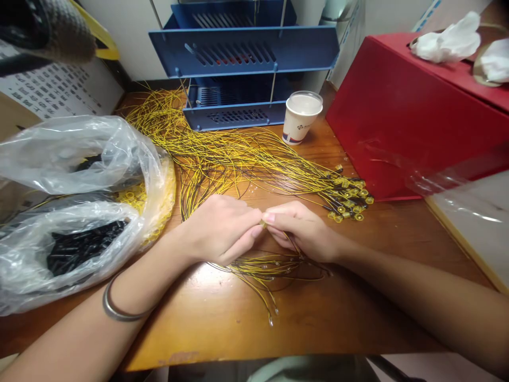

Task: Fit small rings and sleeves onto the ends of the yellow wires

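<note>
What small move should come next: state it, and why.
Perhaps a gentle twist by the right hand on the small yellowish piece, the left hand steadying it: both hands pinch it, and similar yellow pieces sit at the ends of bundled wires.

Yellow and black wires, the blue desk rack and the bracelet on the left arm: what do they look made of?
Yellow and black wires: probably plastic-coated, being thin, smooth and bent in loose curves. Blue desk rack: painted metal or plastic, I can't tell which; its slotted panels look fairly matte. Bracelet: likely metal, given its dark grey sheen.
</note>
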The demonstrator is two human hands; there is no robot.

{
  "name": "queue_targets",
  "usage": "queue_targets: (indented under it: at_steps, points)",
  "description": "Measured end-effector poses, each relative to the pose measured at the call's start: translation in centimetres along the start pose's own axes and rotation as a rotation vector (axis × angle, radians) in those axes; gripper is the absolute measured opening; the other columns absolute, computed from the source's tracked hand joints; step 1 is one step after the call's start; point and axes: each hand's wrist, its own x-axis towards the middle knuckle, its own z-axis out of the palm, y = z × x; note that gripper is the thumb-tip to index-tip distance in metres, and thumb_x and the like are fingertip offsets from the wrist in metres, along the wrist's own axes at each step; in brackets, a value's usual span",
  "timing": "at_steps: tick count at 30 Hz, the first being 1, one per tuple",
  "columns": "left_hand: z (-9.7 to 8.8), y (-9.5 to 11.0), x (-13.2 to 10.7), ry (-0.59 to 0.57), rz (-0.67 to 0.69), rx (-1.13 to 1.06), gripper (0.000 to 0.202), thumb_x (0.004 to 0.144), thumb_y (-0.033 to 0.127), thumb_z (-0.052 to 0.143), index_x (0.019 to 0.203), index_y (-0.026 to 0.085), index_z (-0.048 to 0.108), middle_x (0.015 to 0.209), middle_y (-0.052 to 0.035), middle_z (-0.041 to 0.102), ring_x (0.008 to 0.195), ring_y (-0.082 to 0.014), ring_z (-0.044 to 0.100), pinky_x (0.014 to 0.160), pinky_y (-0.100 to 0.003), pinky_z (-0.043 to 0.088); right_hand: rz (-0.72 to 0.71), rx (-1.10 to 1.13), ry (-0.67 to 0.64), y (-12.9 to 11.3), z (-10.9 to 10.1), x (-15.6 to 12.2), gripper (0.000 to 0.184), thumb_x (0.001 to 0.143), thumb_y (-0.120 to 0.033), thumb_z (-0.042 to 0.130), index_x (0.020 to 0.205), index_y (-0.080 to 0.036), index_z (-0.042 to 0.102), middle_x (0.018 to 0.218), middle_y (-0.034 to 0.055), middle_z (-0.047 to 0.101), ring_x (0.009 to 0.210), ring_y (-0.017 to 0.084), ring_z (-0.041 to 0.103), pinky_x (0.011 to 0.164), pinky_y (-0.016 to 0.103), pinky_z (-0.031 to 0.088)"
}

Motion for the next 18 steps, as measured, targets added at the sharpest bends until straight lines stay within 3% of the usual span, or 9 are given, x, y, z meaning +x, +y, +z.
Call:
queue_targets:
  at_steps: [18]
  points:
    - [-0.16,0.04,0.21,0.000,0.005,0.047,0.030,0.096,0.022,0.030,0.071,0.019,0.047,0.058,-0.0001,0.052,0.050,-0.0156,0.046,0.052,-0.031,0.035,0.063,0.000,-0.005,-0.32,-0.05,-0.08,0.045,0.093,-0.032,0.046,0.052,-0.018,0.036,0.044,-0.0071,0.032,0.040,0.005,0.026,0.040,0.022,0.019]
